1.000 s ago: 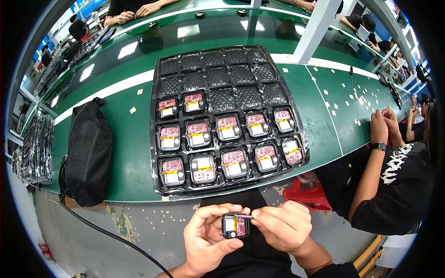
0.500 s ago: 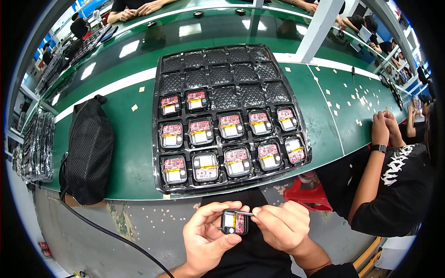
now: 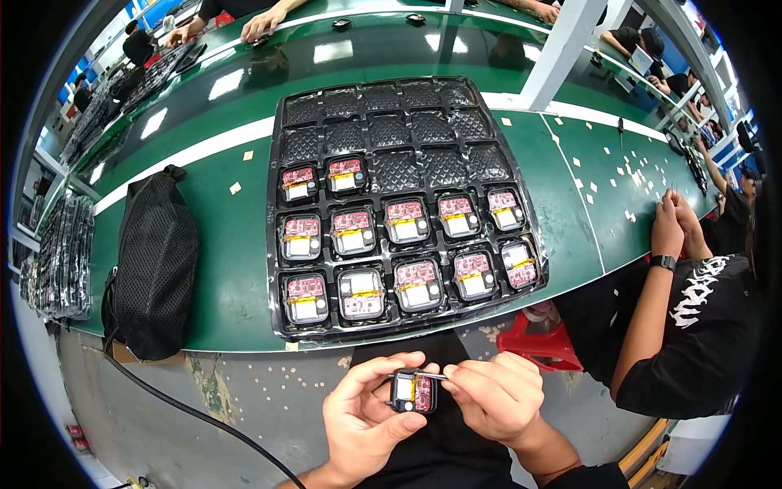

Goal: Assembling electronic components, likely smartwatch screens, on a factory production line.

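Steadily, we cradle a square black-cased device (image 3: 404, 391) with a bare red circuit board (image 3: 423, 394) in our left hand (image 3: 362, 420), near the green table (image 3: 232, 277), and should press lightly with the slim grey metal tool (image 3: 433, 376) our right hand (image 3: 498, 397) pinches.

Tray (image 3: 384, 130) lies behind held device (image 3: 413, 393), right of bag (image 3: 155, 277)

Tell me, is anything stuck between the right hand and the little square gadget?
Nothing visible blocks it. Only the thin tool pinched in the right hand bridges the small gap, reaching the upper edge of the square gadget, which the left hand holds.
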Motion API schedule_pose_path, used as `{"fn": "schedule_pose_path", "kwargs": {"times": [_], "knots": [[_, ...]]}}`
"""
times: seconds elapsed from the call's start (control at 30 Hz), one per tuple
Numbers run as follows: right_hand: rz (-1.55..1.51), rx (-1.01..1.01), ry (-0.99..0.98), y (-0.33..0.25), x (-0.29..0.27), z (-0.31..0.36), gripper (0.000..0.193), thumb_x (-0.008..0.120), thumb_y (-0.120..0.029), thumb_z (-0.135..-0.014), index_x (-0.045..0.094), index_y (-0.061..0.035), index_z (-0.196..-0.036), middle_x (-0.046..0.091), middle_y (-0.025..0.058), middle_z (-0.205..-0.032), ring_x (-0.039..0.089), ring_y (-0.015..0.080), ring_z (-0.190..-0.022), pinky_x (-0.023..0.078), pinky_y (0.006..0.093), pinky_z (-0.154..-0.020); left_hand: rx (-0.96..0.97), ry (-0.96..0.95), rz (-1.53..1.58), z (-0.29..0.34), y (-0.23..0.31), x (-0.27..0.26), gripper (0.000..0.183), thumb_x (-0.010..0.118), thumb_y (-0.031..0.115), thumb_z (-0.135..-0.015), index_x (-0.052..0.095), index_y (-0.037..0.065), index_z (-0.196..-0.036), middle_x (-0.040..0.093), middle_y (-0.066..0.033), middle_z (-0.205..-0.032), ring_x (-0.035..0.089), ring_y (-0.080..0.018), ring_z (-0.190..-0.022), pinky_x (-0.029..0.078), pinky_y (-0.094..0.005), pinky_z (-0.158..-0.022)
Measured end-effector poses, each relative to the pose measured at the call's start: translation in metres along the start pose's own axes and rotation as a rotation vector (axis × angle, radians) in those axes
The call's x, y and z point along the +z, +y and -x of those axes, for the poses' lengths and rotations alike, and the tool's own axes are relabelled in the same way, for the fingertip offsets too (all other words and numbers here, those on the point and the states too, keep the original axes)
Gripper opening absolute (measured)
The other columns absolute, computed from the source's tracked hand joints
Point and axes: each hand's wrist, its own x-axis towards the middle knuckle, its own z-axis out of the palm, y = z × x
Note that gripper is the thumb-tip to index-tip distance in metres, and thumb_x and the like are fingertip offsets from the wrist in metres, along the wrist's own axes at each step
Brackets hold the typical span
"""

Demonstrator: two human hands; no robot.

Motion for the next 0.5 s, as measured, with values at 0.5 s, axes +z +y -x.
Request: {"fn": "schedule_pose_path", "kwargs": {"times": [0.5], "knots": [[0.168,-0.145,-0.005,0.002,-0.001,0.001,0.019,0.082,-0.010,-0.078,0.075,-0.0026,-0.095,0.072,0.0038,-0.083,0.058,0.0131,-0.057,0.042,0.0268,-0.049,0.008,0.154,-0.153,-0.006,0.012,0.015,0.068,0.094,0.021,-0.075,0.058,-0.005,-0.126,0.062,-0.0262,-0.133,0.070,-0.0371,-0.114,0.058,-0.0475,-0.102]]}}
